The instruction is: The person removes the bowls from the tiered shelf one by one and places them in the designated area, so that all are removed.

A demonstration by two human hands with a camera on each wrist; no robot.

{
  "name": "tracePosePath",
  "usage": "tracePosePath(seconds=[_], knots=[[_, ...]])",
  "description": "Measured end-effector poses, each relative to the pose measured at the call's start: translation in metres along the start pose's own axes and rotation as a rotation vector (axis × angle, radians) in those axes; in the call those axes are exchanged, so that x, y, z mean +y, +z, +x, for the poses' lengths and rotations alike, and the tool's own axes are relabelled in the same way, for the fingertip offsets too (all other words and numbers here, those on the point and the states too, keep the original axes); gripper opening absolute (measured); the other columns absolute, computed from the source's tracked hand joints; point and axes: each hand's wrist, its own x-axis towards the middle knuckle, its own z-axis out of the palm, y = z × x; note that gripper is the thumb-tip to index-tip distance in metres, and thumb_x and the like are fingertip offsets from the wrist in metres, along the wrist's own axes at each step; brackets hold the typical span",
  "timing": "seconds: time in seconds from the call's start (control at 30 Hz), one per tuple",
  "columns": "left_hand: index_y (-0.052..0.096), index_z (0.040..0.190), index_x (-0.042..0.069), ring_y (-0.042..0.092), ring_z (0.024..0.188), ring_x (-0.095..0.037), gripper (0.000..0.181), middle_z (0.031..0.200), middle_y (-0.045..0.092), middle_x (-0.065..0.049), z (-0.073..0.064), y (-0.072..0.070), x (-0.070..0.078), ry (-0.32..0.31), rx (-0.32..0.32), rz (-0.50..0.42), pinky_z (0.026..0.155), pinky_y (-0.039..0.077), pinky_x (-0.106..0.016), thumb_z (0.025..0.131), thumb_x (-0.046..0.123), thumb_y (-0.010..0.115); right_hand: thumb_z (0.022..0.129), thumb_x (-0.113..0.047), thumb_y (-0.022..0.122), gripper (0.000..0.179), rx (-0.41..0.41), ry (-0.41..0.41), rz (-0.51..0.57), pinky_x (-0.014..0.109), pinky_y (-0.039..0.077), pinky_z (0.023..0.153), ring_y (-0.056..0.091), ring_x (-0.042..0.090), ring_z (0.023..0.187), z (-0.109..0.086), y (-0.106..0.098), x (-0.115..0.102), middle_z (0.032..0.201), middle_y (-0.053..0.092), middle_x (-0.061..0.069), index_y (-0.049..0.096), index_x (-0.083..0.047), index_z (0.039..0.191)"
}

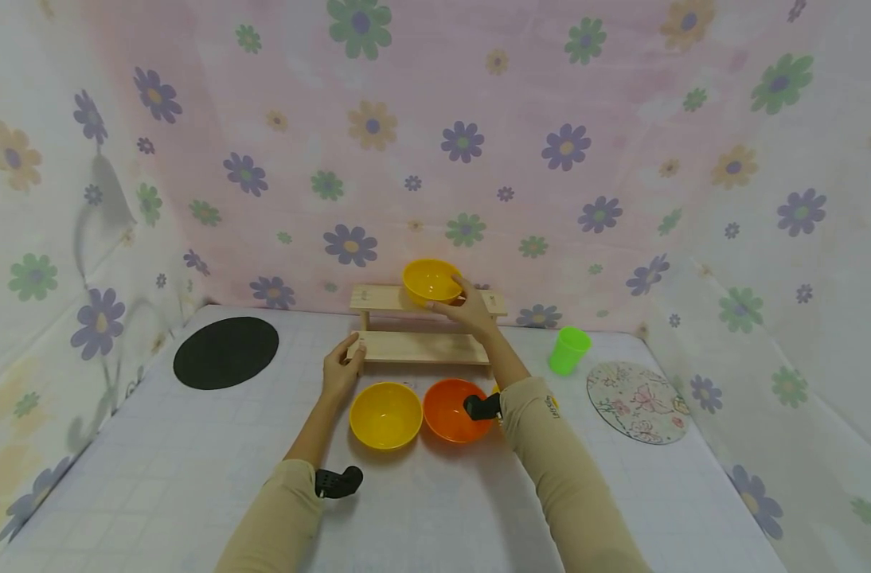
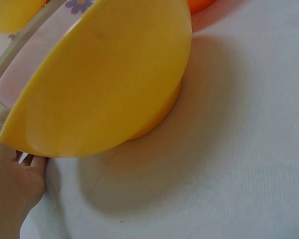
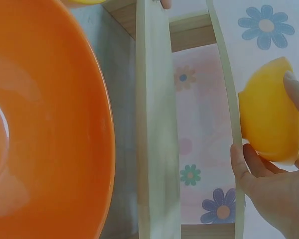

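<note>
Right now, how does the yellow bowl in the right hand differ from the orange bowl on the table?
Place: the yellow bowl is at the upper board of the wooden stand; the orange bowl sits lower, on the table.
Contact: the right hand grips the yellow bowl; no hand touches the orange bowl.
Shared: both are round and shiny, with their open side up.

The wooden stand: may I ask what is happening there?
A person's right hand holds a round yellow bowl at the upper step of a pale two-step wooden stand. The left hand holds the left end of its lower step. In front, another yellow bowl and a round orange bowl stand side by side.
</note>
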Motion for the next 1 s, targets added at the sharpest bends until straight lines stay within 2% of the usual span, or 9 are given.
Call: tracePosePath(seconds=[0.07,0.2,0.3,0.43,0.5,0.6,0.73,0.83,1.0], knots=[[0.046,0.131,-0.012,0.05,0.098,-0.027,0.041,0.141,0.039,-0.029,0.001,-0.001,-0.001,0.0,0.003,-0.008,0.066,0.041,-0.009,0.093,0.003,0.053,0.083,-0.019,0.072,0.085,0.014,0.019,-0.008,0.039,0.045,0.096,0.046,0.033,0.121,0.0,0.001,-0.001,0.146,0.033,0.019,0.021,-0.001,0.148],[0.047,0.131,-0.011,0.051,0.079,-0.016,0.041,0.14,0.04,-0.029,0.003,-0.002,-0.003,0.0,-0.001,-0.023,0.062,0.041,-0.011,0.093,0.003,0.054,0.083,-0.023,0.073,0.088,0.015,0.052,-0.025,0.038,0.046,0.094,0.047,0.032,0.118,-0.004,0.0,-0.003,0.144,0.035,0.02,0.019,-0.001,0.149],[0.048,0.132,-0.008,0.047,0.066,-0.008,0.042,0.14,0.042,-0.027,0.01,-0.001,-0.017,0.006,-0.001,-0.022,0.059,0.041,-0.012,0.093,0.007,0.055,0.083,-0.025,0.073,0.09,0.019,0.058,-0.04,0.037,0.047,0.092,0.048,0.031,0.115,-0.005,-0.001,-0.002,0.143,0.036,0.02,0.018,-0.002,0.149],[0.049,0.133,-0.004,0.048,0.074,-0.004,0.043,0.14,0.044,-0.022,0.02,0.001,-0.038,0.013,0.014,-0.001,0.062,0.041,-0.011,0.094,0.012,0.056,0.082,-0.026,0.074,0.09,0.034,0.049,-0.051,0.035,0.047,0.093,0.048,0.028,0.114,-0.004,-0.001,0.005,0.143,0.036,0.019,0.019,-0.003,0.149],[0.049,0.133,-0.004,0.047,0.078,-0.003,0.043,0.14,0.044,-0.022,0.021,0.001,-0.04,0.01,0.016,0.004,0.063,0.041,-0.01,0.094,0.012,0.056,0.081,-0.025,0.074,0.09,0.034,0.044,-0.047,0.037,0.046,0.094,0.048,0.029,0.115,-0.006,-0.002,0.006,0.144,0.036,0.018,0.02,-0.003,0.149],[0.049,0.132,-0.006,0.047,0.07,0.0,0.043,0.14,0.043,-0.024,0.019,0.0,-0.035,0.005,0.005,-0.037,0.058,0.04,-0.011,0.093,0.008,0.056,0.081,-0.025,0.075,0.089,0.037,0.034,-0.061,0.038,0.042,0.098,0.046,0.029,0.116,-0.012,-0.006,0.007,0.146,0.034,0.017,0.022,-0.003,0.149],[0.046,0.131,-0.011,0.042,0.05,-0.004,0.043,0.132,0.046,-0.034,0.011,-0.002,-0.018,0.017,-0.016,-0.087,0.047,0.036,-0.013,0.092,0.002,0.055,0.082,-0.021,0.073,0.087,0.027,0.003,-0.057,0.04,0.038,0.103,0.044,0.032,0.12,-0.023,-0.014,0.009,0.148,0.031,0.018,0.021,-0.003,0.149],[0.044,0.131,-0.014,0.042,0.048,-0.005,0.043,0.128,0.046,-0.037,0.005,-0.002,-0.008,0.026,-0.024,-0.078,0.047,0.035,-0.013,0.092,0.0,0.054,0.083,-0.016,0.072,0.086,0.012,-0.025,-0.045,0.042,0.037,0.103,0.045,0.035,0.12,-0.033,-0.022,0.011,0.148,0.03,0.019,0.019,-0.002,0.149],[0.044,0.132,-0.013,0.042,0.051,-0.004,0.043,0.137,0.042,-0.033,0.003,-0.002,-0.004,0.013,-0.025,-0.072,0.048,0.035,-0.012,0.092,0.0,0.053,0.084,-0.015,0.071,0.087,-0.001,-0.045,-0.047,0.045,0.037,0.103,0.046,0.036,0.119,-0.051,-0.037,0.015,0.148,0.031,0.019,0.017,-0.004,0.15]])
